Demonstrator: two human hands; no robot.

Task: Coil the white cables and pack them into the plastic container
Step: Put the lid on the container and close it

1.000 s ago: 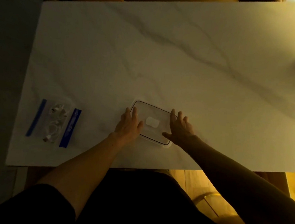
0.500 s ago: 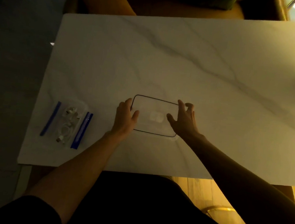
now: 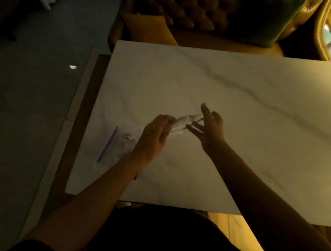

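No brand, label or writing can be read anywhere in this dim, yellow-lit view; the clear, thin plastic container piece (image 3: 183, 123) is lifted off the white marble-patterned desk (image 3: 242, 112) and tilted, seen almost edge-on and blurred, so whether it is the lid or the tub itself cannot be told; the left hand (image 3: 153, 137) has its fingers (image 3: 166, 120) curled around the piece's left end, grasping it; the right hand (image 3: 210, 129) is at its right end with fingers (image 3: 195, 131) spread and loose, touching the piece from beneath and behind rather than clenched on it; the white cables (image 3: 128, 139) lie bunched inside a transparent soft plastic pouch with blue strips (image 3: 109, 143) on the desk's near left part, just beside the left wrist, whose forearm covers the pouch's right side; the desk top is smooth and rectangular with grey veins running across it; beyond its far edge stands a tufted, buttoned leather sofa (image 3: 190, 13) with a mustard-coloured cushion (image 3: 149, 27); grey floor tiles (image 3: 33, 93) lie to the left, with a small bright round spot on them
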